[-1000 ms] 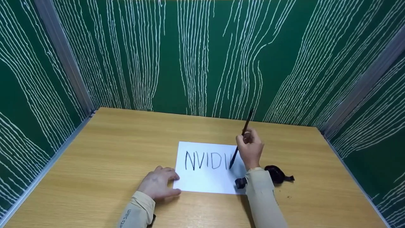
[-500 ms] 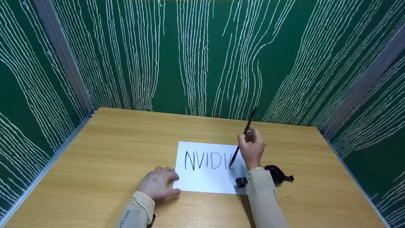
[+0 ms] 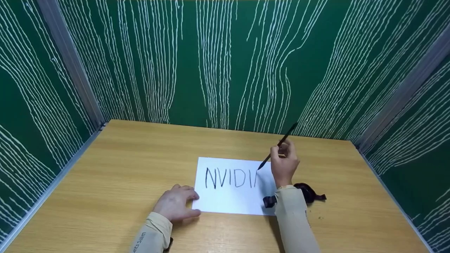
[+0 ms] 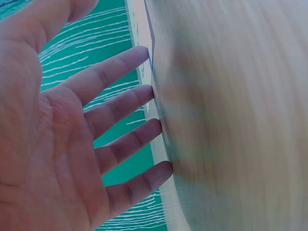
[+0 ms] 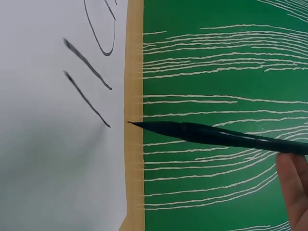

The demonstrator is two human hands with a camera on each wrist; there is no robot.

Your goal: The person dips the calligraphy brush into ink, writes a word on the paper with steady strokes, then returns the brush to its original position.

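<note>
A white sheet of paper (image 3: 228, 203) lies on the table, bearing the dark letters NVIDI (image 3: 225, 178) and a slanted stroke (image 5: 86, 98) after them. My right hand (image 3: 285, 165) pinches a thin black paintbrush (image 3: 286, 135), tilted up to the right. Its pointed tip (image 5: 137, 124) is just above the top of the slanted stroke. Fingers of this hand show at the right wrist view's edge. At the paper's left edge, my left hand (image 3: 177, 203) rests with thumb and fingers spread; its fingertips (image 4: 166, 168) meet the tabletop in the left wrist view.
The wooden table (image 3: 116, 182) is enclosed by green walls (image 3: 190, 70) with white wavy lines. A dark round object (image 3: 309, 192) with a short projecting end sits right of my right wrist, partly hidden by the sleeve. A small black block (image 3: 269, 201) shows beside that sleeve.
The brush tip has moved from the foot of the slanted stroke up to its top, and the handle leans further right. My right hand shifted slightly right; the left hand stayed put.
</note>
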